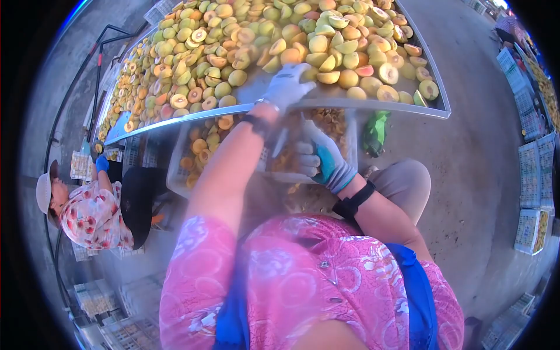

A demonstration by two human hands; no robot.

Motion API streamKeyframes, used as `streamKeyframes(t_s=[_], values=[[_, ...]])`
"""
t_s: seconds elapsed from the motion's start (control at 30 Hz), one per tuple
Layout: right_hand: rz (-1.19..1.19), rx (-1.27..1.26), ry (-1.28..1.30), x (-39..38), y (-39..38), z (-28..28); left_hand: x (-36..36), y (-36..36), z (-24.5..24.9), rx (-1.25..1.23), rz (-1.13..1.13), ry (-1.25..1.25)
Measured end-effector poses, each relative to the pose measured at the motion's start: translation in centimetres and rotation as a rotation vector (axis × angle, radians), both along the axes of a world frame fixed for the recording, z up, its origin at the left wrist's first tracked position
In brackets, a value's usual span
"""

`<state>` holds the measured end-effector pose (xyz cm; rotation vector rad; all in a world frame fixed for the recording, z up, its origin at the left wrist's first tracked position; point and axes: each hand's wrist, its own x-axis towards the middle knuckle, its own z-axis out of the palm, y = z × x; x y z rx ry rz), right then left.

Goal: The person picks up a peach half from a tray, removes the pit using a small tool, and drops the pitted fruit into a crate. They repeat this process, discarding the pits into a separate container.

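Observation:
Halved yellow-green and orange fruit point(233, 52) covers a metal-edged table point(192, 118) at the top of the view. My left hand point(287, 86), in a white glove, reaches over the table's near edge, with its fingers apart against the fruit. Lower and to the right, my right hand point(325, 156), in a grey and teal glove, is closed around a small knife point(304, 121), of which only part shows. Under both hands, a white crate point(352, 140) holds fruit halves point(204, 146) on its left side and small brownish pieces point(332, 123) on its right.
A co-worker point(87, 213) in a light hat and blue glove sits at the left. A green leafy or plastic item point(376, 133) lies right of the crate. Stacked crates point(529, 163) line the far right, and more crates point(96, 298) stand at the lower left.

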<state>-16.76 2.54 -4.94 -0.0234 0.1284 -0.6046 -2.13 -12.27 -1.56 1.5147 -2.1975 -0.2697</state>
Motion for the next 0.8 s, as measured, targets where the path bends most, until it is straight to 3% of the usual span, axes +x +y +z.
streamKeyframes(t_s=[0.1, 0.17, 0.3, 0.37, 0.4, 0.47, 0.5, 0.57, 0.73, 0.8], values=[[0.051, -0.058, -0.059, -0.5, 0.0, -0.3, -1.8, -1.1, -0.1, 0.053, 0.044, -0.131], [-0.045, -0.002, 0.163, -1.0, 0.0, 0.8, -2.3, -1.1, 0.4, 0.068, 0.071, -0.171], [-0.111, -0.081, 0.240, -1.2, 0.4, 2.4, -1.8, -0.4, 1.4, 0.169, 0.099, -0.166], [-0.182, -0.172, 0.312, -1.4, 0.5, 3.3, -0.8, 0.5, 1.6, 0.343, 0.168, 0.183], [-0.186, -0.171, 0.305, -1.6, 0.6, 3.7, -0.2, 0.6, 1.3, 0.342, 0.165, 0.174], [-0.200, -0.204, 0.422, -1.8, 0.6, 4.3, 0.8, 1.5, 0.9, 0.524, 0.053, 1.025], [-0.195, -0.204, 0.418, -1.8, 0.6, 4.3, 1.3, 2.2, 1.2, 0.521, 0.059, 1.022], [-0.253, -0.346, 0.557, -1.6, 0.6, 4.3, 2.3, 4.2, 1.7, 0.669, -0.133, 1.524], [-0.293, -0.465, 0.730, -0.6, 0.5, 4.8, 2.5, 8.0, 0.4, 0.644, -0.368, 1.668], [-0.339, -0.576, 0.750, -0.2, 0.5, 4.9, 2.0, 8.8, 0.0, 0.670, -0.280, 1.754]])
